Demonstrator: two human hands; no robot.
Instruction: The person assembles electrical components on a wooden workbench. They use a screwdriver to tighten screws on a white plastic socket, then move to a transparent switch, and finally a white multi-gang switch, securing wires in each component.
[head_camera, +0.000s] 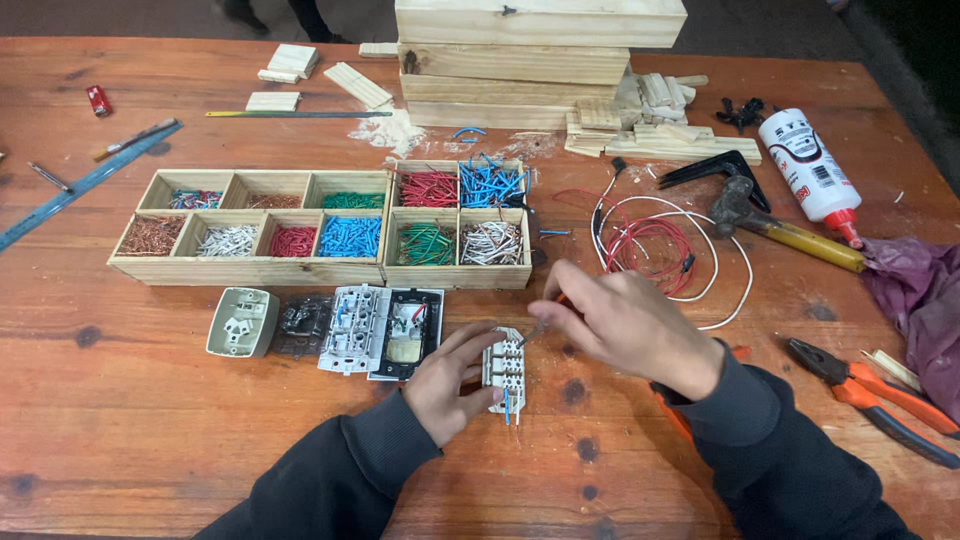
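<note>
Left hand (447, 385) grips a white switch module (506, 368) flat on the wooden desk (150, 420), fingers clamped on its left edge. Blue wire (508, 405) sticks out of its near end. Right hand (618, 320) has fingers pinched around a thin screwdriver (533, 331), tip on the module's top. Just left: more switch parts (380, 332). Behind: wooden compartment trays (320, 226) of sorted wire offcuts. Right: wire coil (660, 245), hammer (790, 228), orange pliers (880, 398).
</note>
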